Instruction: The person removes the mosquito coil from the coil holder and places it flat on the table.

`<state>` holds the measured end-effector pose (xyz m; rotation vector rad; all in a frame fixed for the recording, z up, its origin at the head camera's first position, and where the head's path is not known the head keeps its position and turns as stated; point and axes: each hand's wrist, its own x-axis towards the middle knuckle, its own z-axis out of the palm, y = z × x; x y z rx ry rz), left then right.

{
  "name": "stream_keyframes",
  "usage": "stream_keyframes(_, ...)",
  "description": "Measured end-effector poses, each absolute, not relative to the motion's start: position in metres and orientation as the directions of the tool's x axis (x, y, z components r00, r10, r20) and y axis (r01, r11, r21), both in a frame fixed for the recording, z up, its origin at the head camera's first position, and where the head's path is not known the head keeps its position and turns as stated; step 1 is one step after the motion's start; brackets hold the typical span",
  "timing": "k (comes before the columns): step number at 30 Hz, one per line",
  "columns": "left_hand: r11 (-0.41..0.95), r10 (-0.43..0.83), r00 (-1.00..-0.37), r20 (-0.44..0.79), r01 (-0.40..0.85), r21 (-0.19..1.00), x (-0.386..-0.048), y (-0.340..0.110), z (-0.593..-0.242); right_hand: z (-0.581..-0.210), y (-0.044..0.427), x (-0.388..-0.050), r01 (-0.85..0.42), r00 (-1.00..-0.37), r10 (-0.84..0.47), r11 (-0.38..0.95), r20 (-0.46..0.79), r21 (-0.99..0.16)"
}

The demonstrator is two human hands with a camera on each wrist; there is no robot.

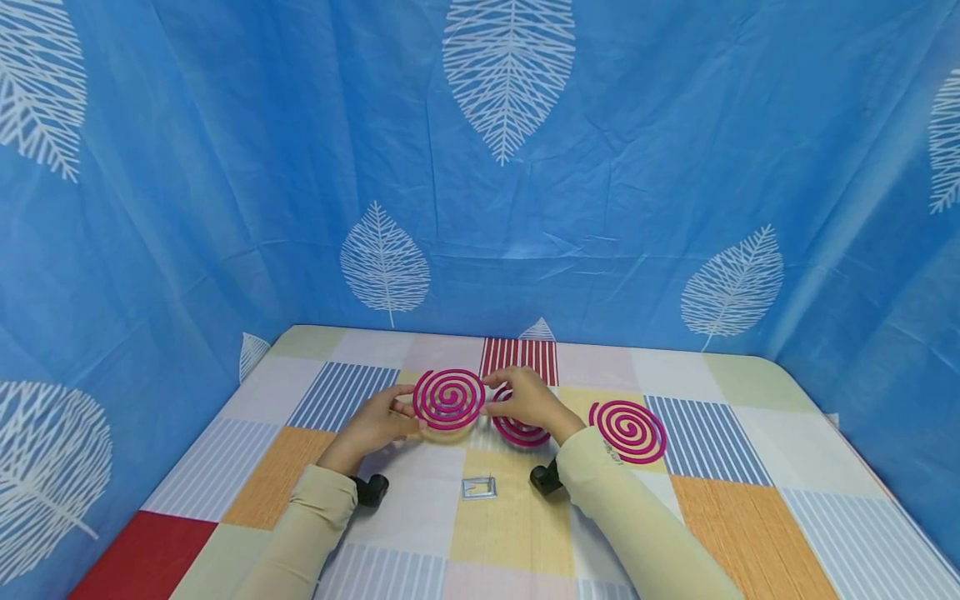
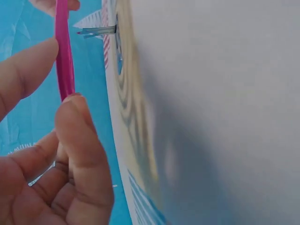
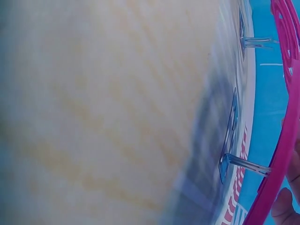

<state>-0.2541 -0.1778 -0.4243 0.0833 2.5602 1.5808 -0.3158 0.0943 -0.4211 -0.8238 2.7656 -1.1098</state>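
Note:
A magenta mosquito coil (image 1: 449,398) is held level above the table by both hands. My left hand (image 1: 378,423) pinches its left edge; thumb and finger meet the coil's thin rim (image 2: 64,56) in the left wrist view. My right hand (image 1: 528,398) has its fingertips at the opposite edge, one above and one below. Beneath the coil stands a small metal coil stand (image 2: 98,32) with an upright prong. A second coil (image 1: 522,435) lies partly hidden under my right hand, over another metal stand (image 3: 243,164).
A third magenta coil (image 1: 628,432) is to the right, beside my right sleeve. Nearer me on the patchwork tablecloth (image 1: 405,508) lies a bare square metal stand (image 1: 479,487). Blue leaf-print curtains (image 1: 600,208) enclose the table at the back and sides.

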Motion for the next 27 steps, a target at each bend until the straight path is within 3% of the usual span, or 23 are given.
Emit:
stream_keyframes(11,0.491,0.127,-0.992,0.02,0.08,0.867,-0.252,-0.172,-0.421,-0.419,0.089,-0.313,-0.392,-0.857,-0.496,0.454,0.139,-0.8)
stream_keyframes(17,0.5,0.063,-0.997,-0.032,0.004,0.866,-0.252,-0.172,-0.422,-0.42,0.09,-0.313,-0.406,-0.87,-0.468,0.498,0.157,-0.766)
stream_keyframes(27,0.459,0.127,-0.978,-0.164,-0.089,0.884,-0.255,-0.164,-0.426,-0.422,0.097,-0.314,-0.405,-0.862,-0.484,0.479,0.15,-0.779)
